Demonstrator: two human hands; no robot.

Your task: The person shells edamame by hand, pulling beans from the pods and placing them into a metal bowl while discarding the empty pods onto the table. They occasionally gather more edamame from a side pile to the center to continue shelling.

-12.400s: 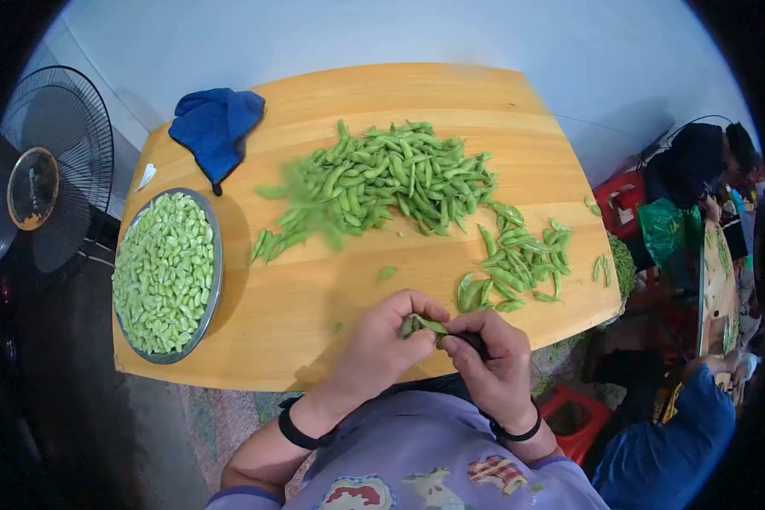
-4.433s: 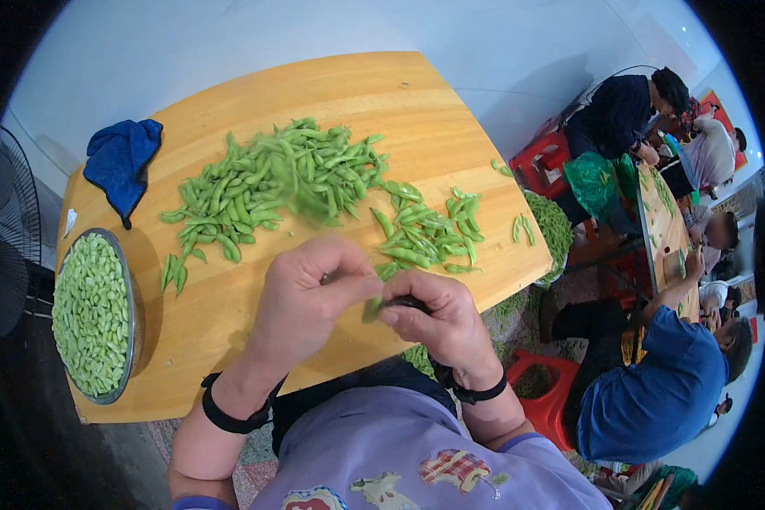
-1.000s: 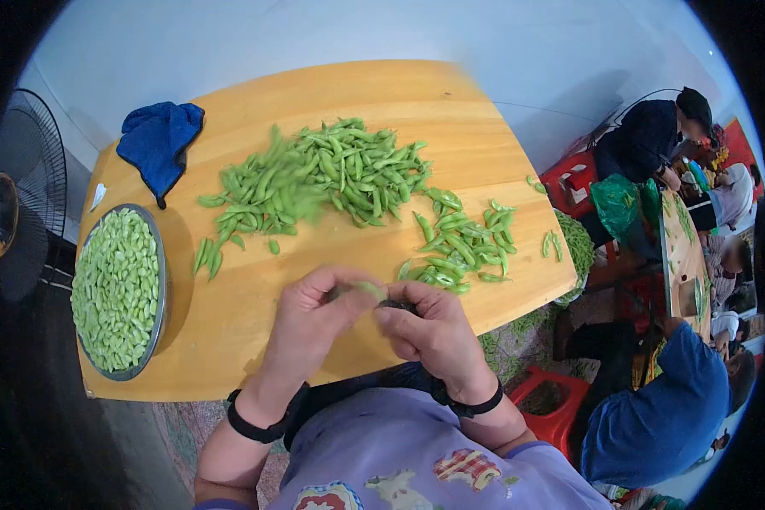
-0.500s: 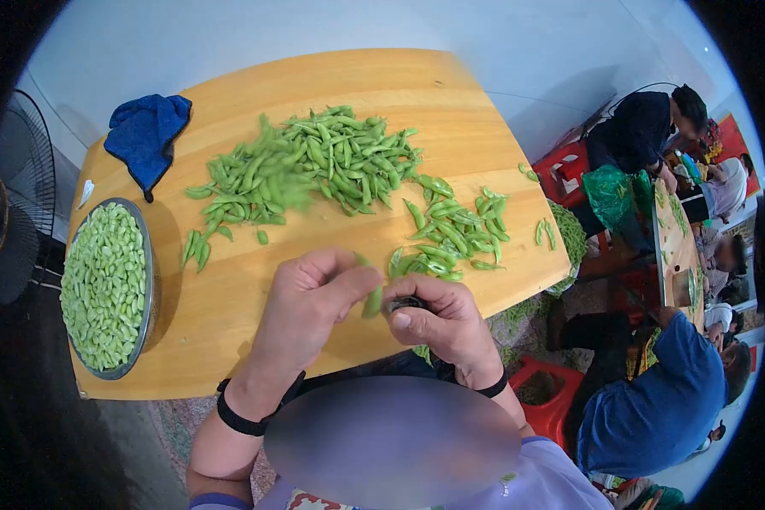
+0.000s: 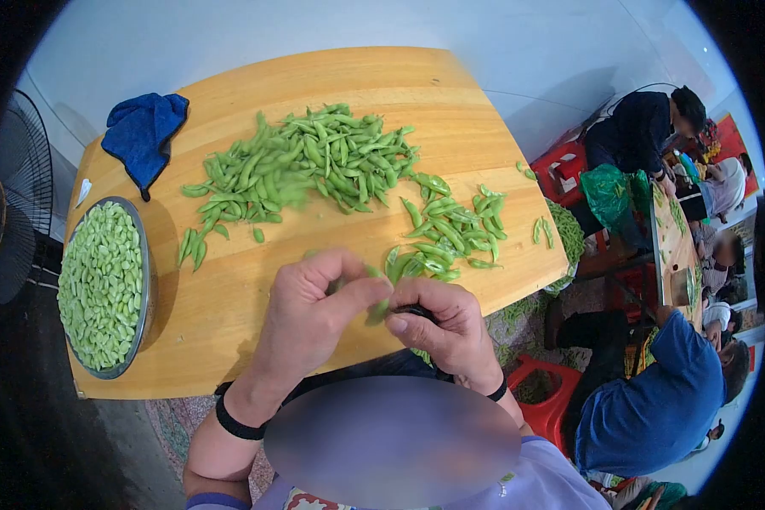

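Note:
My left hand (image 5: 310,310) pinches a green soybean pod (image 5: 379,306) between thumb and fingers, just over the table's near edge. Close beside it, my right hand (image 5: 450,327) is closed around a small dark object (image 5: 416,312) whose kind I cannot make out. Thumb and fingertips of both hands nearly meet at the pod. Beyond the hands lies a big pile of full pods (image 5: 314,161). Nearer on the right is a smaller heap of flattened, opened-looking pods (image 5: 446,234). At the left, a metal bowl (image 5: 149,293) is heaped with shelled beans (image 5: 100,285).
A blue cloth (image 5: 144,136) lies at the far left of the wooden table (image 5: 229,331). A fan (image 5: 25,195) stands left of it. On the right are a red stool (image 5: 546,395), a container of pods (image 5: 567,242) and people at another table, one in a blue shirt (image 5: 654,399).
Both hands stay almost in place, the pod shifting slightly as the fingers work. The whole view has moved a few pixels; the pile and bowl look the same.

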